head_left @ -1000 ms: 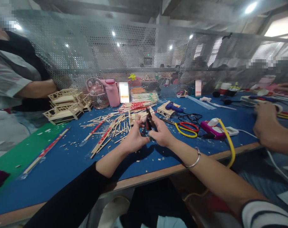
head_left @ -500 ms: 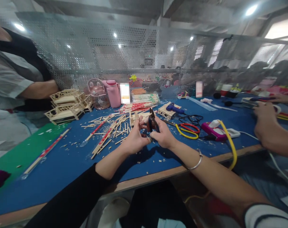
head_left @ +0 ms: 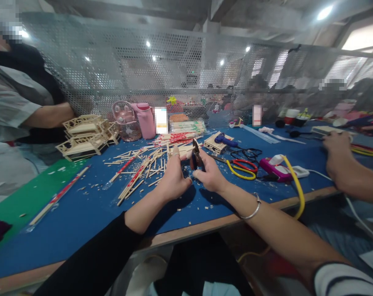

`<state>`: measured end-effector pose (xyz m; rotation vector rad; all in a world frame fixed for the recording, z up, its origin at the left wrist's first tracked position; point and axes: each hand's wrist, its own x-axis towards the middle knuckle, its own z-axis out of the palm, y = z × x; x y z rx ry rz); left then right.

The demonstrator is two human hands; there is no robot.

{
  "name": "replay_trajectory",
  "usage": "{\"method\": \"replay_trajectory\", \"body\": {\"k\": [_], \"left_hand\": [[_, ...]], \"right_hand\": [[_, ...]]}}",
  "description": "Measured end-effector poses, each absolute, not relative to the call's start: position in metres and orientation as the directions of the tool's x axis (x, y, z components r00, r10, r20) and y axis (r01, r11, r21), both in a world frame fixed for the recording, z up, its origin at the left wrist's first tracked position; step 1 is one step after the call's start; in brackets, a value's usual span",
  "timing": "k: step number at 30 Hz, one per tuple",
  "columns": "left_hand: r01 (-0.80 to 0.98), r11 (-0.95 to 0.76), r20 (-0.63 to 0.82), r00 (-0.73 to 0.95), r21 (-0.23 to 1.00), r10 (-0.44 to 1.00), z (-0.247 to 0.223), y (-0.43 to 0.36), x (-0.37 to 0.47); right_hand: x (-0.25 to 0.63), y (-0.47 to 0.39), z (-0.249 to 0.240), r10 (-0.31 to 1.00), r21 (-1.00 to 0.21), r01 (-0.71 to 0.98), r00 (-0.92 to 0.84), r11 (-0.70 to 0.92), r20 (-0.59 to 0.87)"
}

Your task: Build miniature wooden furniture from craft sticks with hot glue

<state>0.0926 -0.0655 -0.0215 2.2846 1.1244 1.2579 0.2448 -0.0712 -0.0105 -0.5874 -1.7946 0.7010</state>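
Note:
My right hand [head_left: 213,176] is closed around dark-jawed cutting pliers [head_left: 195,153], which stand nearly upright with their jaws pointing up. Close beside them is my left hand [head_left: 173,176], its fingers curled toward the pliers and its thumb lower. Whatever lies in the left fingers is hidden. Just behind that hand shows a small light wooden stick frame [head_left: 171,149], partly covered by the fingers; whether they touch it I cannot tell. Loose wooden sticks [head_left: 149,164] and cut bits are scattered to the left of my hands.
Scissors [head_left: 240,169], a blue glue gun [head_left: 226,140] and a purple power strip [head_left: 275,169] lie to the right. Finished stick models [head_left: 83,137], a pink bottle [head_left: 146,121] and a clear jug stand back left. A co-worker's hand [head_left: 339,152] works at far right; another person stands left.
My left thumb has drawn slightly away from my right thumb, and the left fingers have shifted a little. The pliers stay in my right hand. At far right, the co-worker's hands have moved slightly.

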Motion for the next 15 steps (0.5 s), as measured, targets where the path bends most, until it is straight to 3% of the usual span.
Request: {"method": "replay_trajectory", "body": {"k": [4, 9, 15], "left_hand": [[0.591, -0.611, 0.557, 0.304, 0.526, 0.773, -0.017, -0.065, 0.088], [0.559, -0.648, 0.624, 0.273, 0.516, 0.733, 0.004, -0.069, 0.078], [0.578, -0.646, 0.607, 0.298, 0.5, 0.737, 0.014, -0.075, 0.076]], "right_hand": [[0.246, -0.071, -0.007, 0.67, -0.695, 0.086, -0.371, 0.714, 0.643], [0.255, -0.062, -0.006, 0.699, -0.62, 0.326, -0.28, 0.714, 0.658], [0.257, -0.057, -0.009, 0.72, -0.535, 0.493, -0.355, 0.686, 0.597]]}}
